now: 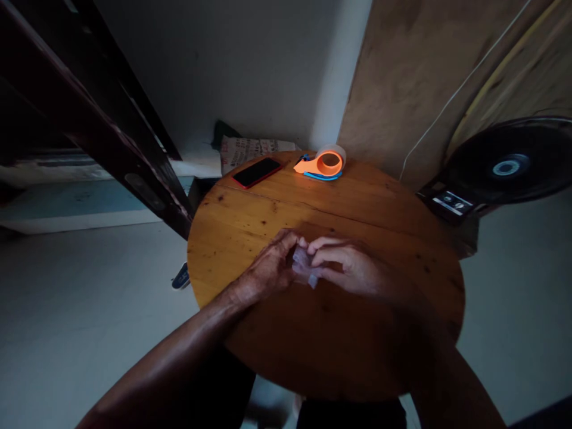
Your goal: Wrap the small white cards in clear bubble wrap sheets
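Note:
Both my hands meet over the middle of a round wooden table [357,333]. My left hand [270,268] and my right hand [346,265] pinch a small, crumpled, translucent piece of something [304,267] between their fingertips. It looks like clear tape or thin plastic; I cannot tell which. The fingers of both hands are closed on it, just above the tabletop.
An orange and blue tape dispenser [322,164] sits at the table's far edge, with a red-cased phone [256,172] to its left. A folded newspaper [250,149] lies behind the table. A dark fan [509,167] stands at right, dark slanted beams [102,131] at left.

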`<control>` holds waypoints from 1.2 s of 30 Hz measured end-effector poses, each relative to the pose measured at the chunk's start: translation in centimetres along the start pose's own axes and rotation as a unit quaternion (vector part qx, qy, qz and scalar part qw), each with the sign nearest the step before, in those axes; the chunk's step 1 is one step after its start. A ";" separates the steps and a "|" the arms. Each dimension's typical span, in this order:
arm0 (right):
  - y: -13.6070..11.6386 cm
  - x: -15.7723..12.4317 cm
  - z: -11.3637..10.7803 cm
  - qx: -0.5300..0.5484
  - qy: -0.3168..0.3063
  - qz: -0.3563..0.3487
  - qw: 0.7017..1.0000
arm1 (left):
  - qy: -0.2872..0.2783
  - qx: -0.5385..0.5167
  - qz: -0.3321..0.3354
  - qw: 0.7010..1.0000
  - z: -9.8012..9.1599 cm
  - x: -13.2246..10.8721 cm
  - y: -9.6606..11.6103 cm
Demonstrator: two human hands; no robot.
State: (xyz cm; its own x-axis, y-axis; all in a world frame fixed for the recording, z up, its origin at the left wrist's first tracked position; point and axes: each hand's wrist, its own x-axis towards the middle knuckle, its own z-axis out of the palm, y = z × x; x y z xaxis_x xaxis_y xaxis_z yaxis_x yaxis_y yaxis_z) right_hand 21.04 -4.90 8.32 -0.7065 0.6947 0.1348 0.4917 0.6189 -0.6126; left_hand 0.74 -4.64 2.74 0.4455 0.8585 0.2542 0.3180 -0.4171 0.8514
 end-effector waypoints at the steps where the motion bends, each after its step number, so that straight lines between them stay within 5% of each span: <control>1: -0.1 -0.1 0.0 -0.003 -0.001 0.004 1.000 | -0.009 0.000 -0.010 1.000 -0.2 0.0 0.2; 8: 0.5 -0.8 0.6 0.001 0.020 0.016 1.000 | -0.105 -0.071 -0.070 0.990 -1.5 -0.4 1.6; 18: -0.8 -1.1 0.6 -0.086 -0.015 0.019 0.996 | -0.088 -0.117 -0.050 0.988 -0.8 0.0 0.4; 23: -0.3 -0.4 1.2 -0.103 0.034 0.014 0.994 | -0.062 -0.141 -0.084 0.985 -0.7 0.4 0.5; 27: 0.2 0.5 1.4 -0.057 0.085 0.043 0.994 | -0.013 -0.084 -0.117 0.990 -0.9 0.5 0.8; 36: 2.6 1.2 2.0 0.163 0.095 0.132 0.973 | 0.021 -0.008 -0.122 0.992 -0.4 0.7 0.3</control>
State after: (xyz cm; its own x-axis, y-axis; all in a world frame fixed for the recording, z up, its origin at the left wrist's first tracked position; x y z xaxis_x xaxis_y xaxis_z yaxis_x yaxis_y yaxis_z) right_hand 20.47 -3.24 5.32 -0.4561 0.8877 0.0625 0.4338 0.2831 -0.8554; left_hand 0.78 -4.09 3.38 0.3210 0.9453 0.0585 0.3978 -0.1906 0.8975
